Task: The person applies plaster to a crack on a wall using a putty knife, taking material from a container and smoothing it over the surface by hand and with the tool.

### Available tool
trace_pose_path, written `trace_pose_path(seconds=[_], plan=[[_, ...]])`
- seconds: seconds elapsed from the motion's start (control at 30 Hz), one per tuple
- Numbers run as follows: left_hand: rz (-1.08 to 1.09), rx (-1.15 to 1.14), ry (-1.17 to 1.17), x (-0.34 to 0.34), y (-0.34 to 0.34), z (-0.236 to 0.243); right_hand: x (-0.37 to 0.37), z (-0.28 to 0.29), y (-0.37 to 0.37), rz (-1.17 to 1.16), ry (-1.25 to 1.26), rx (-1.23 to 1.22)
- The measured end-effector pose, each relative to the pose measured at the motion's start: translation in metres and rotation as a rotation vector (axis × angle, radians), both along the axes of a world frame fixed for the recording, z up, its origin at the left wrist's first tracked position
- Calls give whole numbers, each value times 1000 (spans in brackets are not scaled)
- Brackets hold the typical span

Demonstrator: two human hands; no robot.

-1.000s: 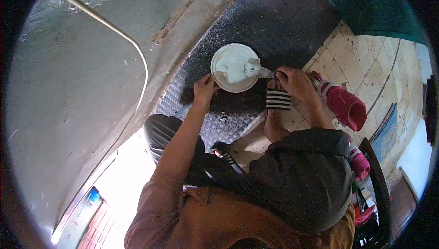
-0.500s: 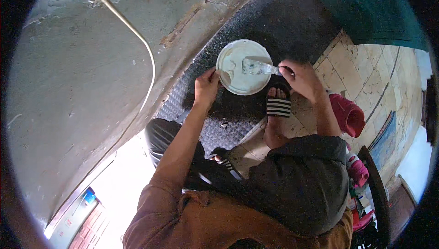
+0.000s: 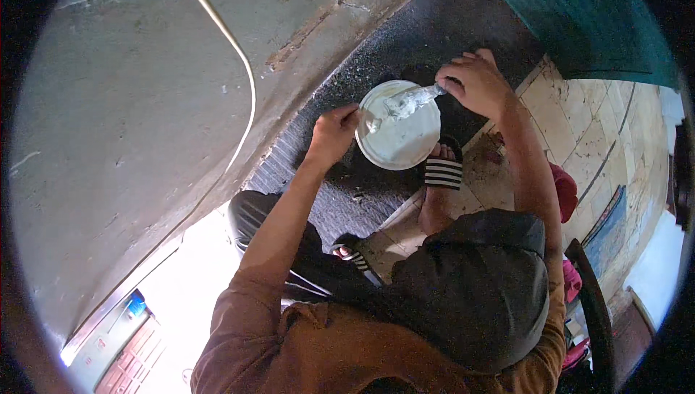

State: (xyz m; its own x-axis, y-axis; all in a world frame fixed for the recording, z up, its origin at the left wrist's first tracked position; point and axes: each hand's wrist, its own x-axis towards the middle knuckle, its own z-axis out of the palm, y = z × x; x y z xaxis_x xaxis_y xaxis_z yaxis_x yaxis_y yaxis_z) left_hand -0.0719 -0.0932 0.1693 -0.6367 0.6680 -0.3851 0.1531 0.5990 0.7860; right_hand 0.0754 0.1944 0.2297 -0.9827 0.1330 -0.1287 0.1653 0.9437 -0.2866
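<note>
A round white bucket [image 3: 397, 166] with white paste-like material inside stands on the dark mat in front of me. My left hand [image 3: 335, 133] is closed on its left rim, thumb and fingers pinching the edge. My right hand [image 3: 474, 86] grips the handle end of a putty knife [image 3: 410, 103] above the bucket's far right rim. The tool slants down to the left over the opening, its blade smeared with white. A small lump of paste [image 3: 373, 125] shows inside near the left rim.
A worn grey wall [image 3: 159, 90] with a hanging white cable [image 3: 251, 90] rises on the left. Ribbed dark matting [image 3: 326, 202] borders floor tiles [image 3: 586, 133]. My striped sandal [image 3: 443, 174] is close to the bucket. A teal sheet [image 3: 586, 24] hangs at far right; a red item [image 3: 563, 191] lies beyond my right arm.
My right hand has moved up and away from me, tilting the putty knife so its handle is higher. The bucket and my left hand appear slightly lower and further right in view.
</note>
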Motion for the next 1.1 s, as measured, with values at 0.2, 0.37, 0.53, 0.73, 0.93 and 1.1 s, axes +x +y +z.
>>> trace_pose_path(seconds=[0.2, 0.37, 0.53, 0.73, 0.93, 1.1], plan=[[-65, 22, -85, -10, -7, -2, -20, -2, 2, 156, 49, -47], [-133, -74, -151, -12, -5, 9, -25, -14, -2, 245, 101, -92], [-78, -17, -193, -15, -9, 2, -25, -19, -6, 278, 104, -99], [55, 44, -336, -19, -8, 1, -18, -26, -6, 214, 58, -187], [144, 149, -405, -17, -2, 15, -11, -25, -8, 170, 31, -296], [224, 176, -381, -22, 0, 17, -3, -22, -4, 102, 60, -393]])
